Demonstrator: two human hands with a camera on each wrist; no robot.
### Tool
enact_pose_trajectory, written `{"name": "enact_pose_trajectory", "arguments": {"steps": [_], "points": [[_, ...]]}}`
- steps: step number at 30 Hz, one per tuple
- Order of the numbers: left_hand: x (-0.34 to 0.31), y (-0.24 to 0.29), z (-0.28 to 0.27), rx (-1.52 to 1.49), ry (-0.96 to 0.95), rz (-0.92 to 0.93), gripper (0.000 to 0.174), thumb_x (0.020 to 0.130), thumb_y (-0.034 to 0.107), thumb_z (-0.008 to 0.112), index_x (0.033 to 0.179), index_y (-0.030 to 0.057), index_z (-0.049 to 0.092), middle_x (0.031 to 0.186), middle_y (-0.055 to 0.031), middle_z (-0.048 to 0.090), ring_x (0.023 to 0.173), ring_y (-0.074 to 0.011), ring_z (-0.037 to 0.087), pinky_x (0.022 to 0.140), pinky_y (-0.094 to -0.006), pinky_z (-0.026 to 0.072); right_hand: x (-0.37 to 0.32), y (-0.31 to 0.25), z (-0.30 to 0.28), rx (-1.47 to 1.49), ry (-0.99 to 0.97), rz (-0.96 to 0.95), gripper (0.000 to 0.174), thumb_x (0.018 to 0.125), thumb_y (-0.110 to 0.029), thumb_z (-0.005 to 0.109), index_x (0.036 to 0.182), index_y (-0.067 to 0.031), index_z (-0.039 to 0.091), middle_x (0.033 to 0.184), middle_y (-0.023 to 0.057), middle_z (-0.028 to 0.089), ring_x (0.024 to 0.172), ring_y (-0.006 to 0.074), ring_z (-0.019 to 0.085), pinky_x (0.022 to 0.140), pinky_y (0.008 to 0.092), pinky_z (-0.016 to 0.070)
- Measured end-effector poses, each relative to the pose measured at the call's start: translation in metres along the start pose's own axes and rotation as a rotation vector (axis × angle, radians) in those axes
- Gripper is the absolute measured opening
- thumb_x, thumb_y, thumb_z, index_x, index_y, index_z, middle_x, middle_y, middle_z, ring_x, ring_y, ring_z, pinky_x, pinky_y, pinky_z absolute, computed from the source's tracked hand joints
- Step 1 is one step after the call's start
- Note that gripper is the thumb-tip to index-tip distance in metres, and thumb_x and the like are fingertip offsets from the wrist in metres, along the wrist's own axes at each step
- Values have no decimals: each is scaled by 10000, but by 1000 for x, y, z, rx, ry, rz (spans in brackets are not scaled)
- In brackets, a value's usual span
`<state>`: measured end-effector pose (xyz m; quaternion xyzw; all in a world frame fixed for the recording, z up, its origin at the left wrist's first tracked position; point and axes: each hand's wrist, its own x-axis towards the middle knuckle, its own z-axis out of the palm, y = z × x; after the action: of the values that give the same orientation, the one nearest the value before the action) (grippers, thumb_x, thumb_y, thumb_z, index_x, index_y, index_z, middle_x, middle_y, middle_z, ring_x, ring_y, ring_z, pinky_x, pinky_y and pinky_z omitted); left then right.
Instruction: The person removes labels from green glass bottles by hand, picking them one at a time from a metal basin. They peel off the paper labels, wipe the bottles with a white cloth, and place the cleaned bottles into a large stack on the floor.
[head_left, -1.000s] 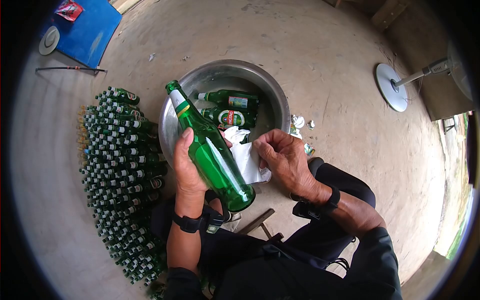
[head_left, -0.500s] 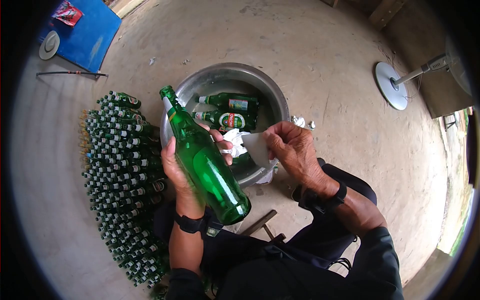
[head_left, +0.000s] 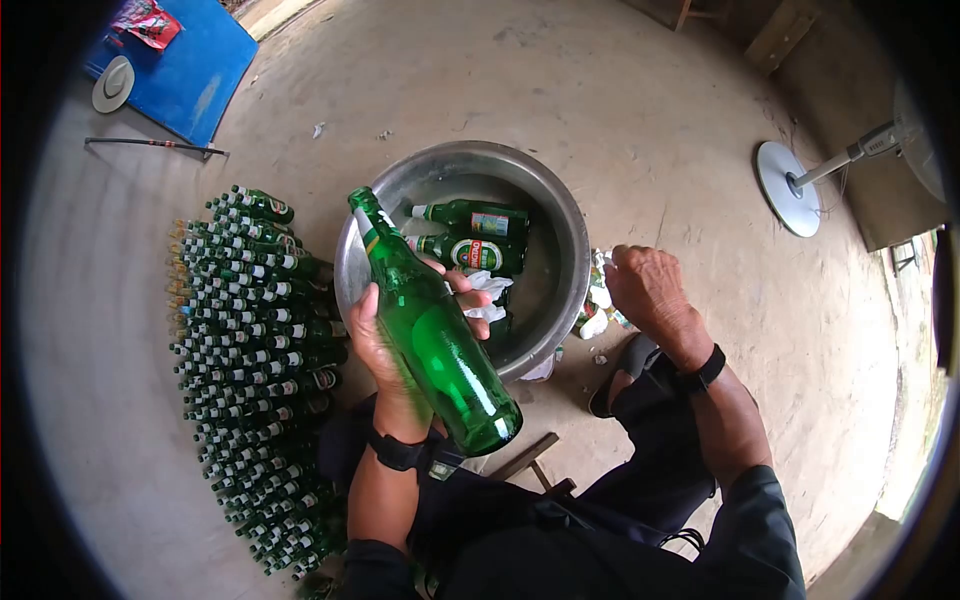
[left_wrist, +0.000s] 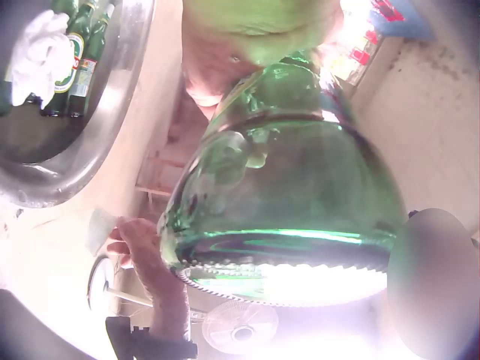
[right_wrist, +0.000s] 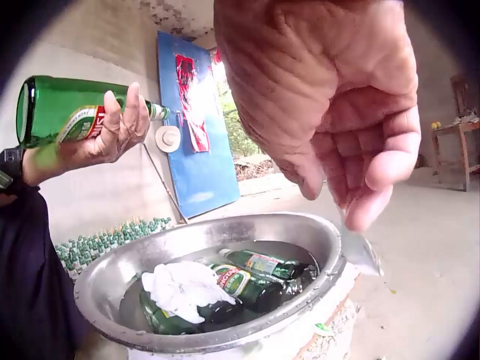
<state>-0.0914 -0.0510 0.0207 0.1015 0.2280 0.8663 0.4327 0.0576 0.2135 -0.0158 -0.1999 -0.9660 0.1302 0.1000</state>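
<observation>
My left hand (head_left: pixel 385 345) grips a green beer bottle (head_left: pixel 445 350), tilted with its neck toward the far left and its base toward me, above the near left of the basin. The side facing my head is bare glass; an oval label shows on its other side in the right wrist view. My right hand (head_left: pixel 655 295) is out past the basin's right rim, and its fingers pinch a wet, pale peeled label (right_wrist: pixel 360 251). From the head view that label is hidden behind the hand. In the metal basin (head_left: pixel 575 290), labelled bottles (head_left: pixel 470 217) lie in water beside a white cloth (head_left: pixel 487 293).
Many green bottles (head_left: pixel 255 390) stand packed on the floor at the left. Crumpled label scraps (head_left: pixel 594 322) lie right of the basin, near my foot. A fan on a round base (head_left: pixel 788 190) stands at the right, a blue board (head_left: pixel 190 75) at the far left.
My right hand has drawn the pale label away from the bottle, moving right past the basin's rim. The left hand still holds the bottle at a similar tilt.
</observation>
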Motion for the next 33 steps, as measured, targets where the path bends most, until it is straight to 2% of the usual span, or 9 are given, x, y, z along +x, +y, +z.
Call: {"name": "enact_pose_trajectory", "arguments": {"steps": [2,11,19,22,23,25,27,28,33], "points": [[0,-3,1,9,39,0,677,961,581,486,1246,-26,576,1119,-221,651,1002,-435,658,755,-565,543,-1,2,2,-58,-155,-18,156,841,-121,655,819,32,675,741,240,680,729,396,711,681,461,564],[0,-14,10,44,197,45,675,969,577,463,1198,-42,604,1048,-226,669,970,-426,681,714,-510,575,0,9,2,-198,-143,-59,110,845,-44,567,786,-3,650,774,216,679,754,380,704,697,469,555],[1,-16,13,109,263,48,657,960,584,481,1188,-19,608,1037,-188,679,943,-369,688,691,-501,577,3,11,-4,-203,-117,-40,155,890,-94,605,778,0,656,744,219,676,738,384,702,677,475,548],[2,-17,13,95,248,44,679,960,580,476,1150,-57,615,1030,-209,674,937,-400,693,720,-516,573,5,-8,-9,243,-87,-43,421,953,-356,708,786,30,698,760,230,703,737,370,720,635,459,557],[2,-19,12,97,249,45,679,960,580,476,1150,-57,615,1030,-209,674,937,-400,693,720,-516,573,3,-18,-12,245,-87,-44,421,953,-356,708,786,30,698,760,230,703,737,370,720,635,459,557],[4,-22,13,36,244,41,688,958,581,472,1127,-67,626,1015,-210,685,907,-383,696,730,-508,578,-1,-43,-21,817,-317,28,459,959,-406,709,972,53,736,841,229,724,787,324,737,700,422,574],[6,-23,22,55,301,58,689,963,575,465,1120,-72,643,969,-232,707,845,-365,701,756,-477,588,-12,-64,-24,1078,-403,-70,576,961,-446,710,1203,76,677,951,230,738,901,258,734,777,376,571],[7,-23,19,63,299,66,692,962,576,465,1121,-74,643,967,-235,707,844,-361,701,758,-475,588,-18,-74,-26,1214,-581,-1,683,958,-465,715,1341,84,579,1052,227,737,992,228,708,832,350,555],[10,-28,15,32,265,51,693,983,602,455,1156,-43,641,985,-208,708,864,-343,700,793,-455,583,-30,-100,-23,1447,-687,-3,818,924,-509,751,1427,85,502,1116,138,694,1040,144,620,891,307,515]]}}
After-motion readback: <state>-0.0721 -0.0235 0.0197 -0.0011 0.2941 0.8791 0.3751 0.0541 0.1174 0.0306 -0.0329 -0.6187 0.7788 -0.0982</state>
